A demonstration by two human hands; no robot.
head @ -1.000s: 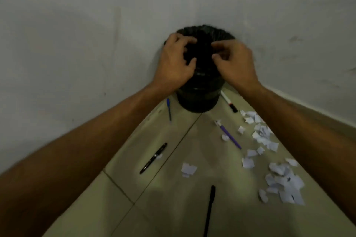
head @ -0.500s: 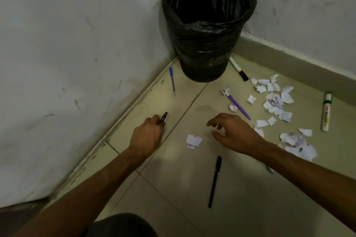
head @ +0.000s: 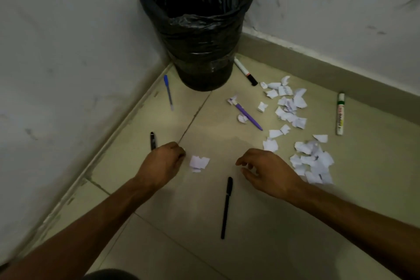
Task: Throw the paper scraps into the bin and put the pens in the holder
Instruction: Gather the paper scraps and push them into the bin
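Left hand (head: 162, 162) low over the floor (head: 250, 245), fingers curled together, touching a small paper scrap (head: 199, 162); whether it grips, cannot tell. Right hand (head: 268, 171) fingers apart, empty, above a black pen (head: 226, 208). Scrap pile (head: 311, 161) lies right. Bin (head: 200, 36) in corner.

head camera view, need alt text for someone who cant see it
Two bare hands, left hand and right hand, reach toward a small paper scrap on a tiled floor. Pens and more scraps lie around a black-lined bin in the corner.
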